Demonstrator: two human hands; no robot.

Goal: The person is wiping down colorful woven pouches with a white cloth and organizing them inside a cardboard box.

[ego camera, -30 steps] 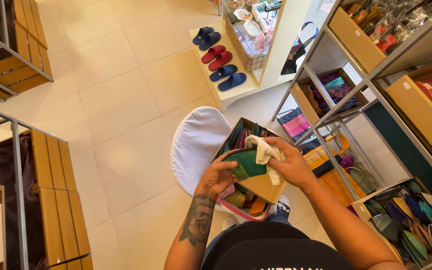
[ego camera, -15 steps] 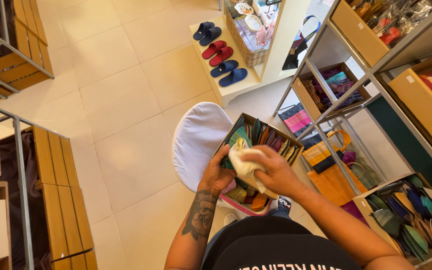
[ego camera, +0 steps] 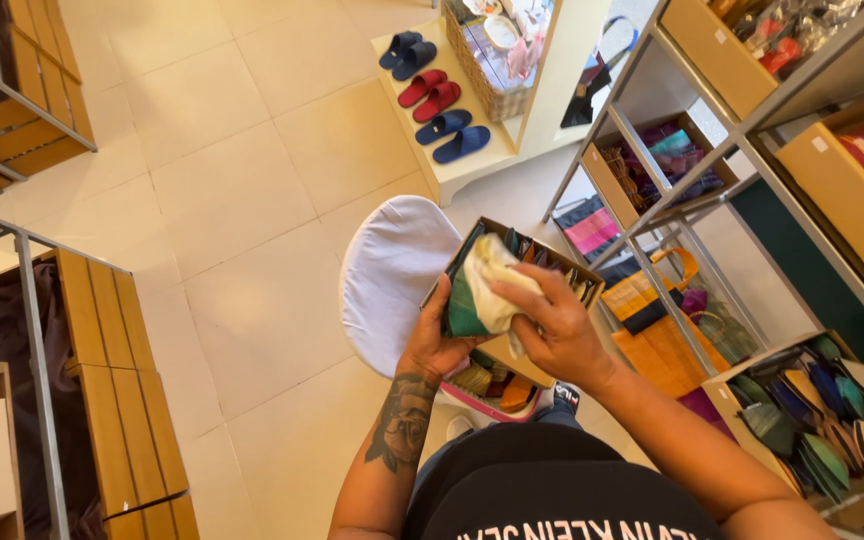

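A person's left hand (ego camera: 437, 345) grips a green pouch (ego camera: 464, 308) from beneath while the right hand (ego camera: 552, 325), fingers closed, presses a pale cloth (ego camera: 493, 280) against it, above an open cardboard box (ego camera: 522, 300) of similar pouches. The box looks precariously perched, and a firm wipe could tip it. Around them: cream floor tiles (ego camera: 232, 190), a white round stool (ego camera: 392, 280), metal shelving (ego camera: 752, 130), and slippers (ego camera: 437, 95) on a low stand.

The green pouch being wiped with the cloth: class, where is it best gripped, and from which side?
Grip the green pouch along its lower left edge, coming from underneath, as the left hand does. It is flat and tilted up, and the right hand presses the pale cloth onto its upper face, so only the underside and edge stay free.
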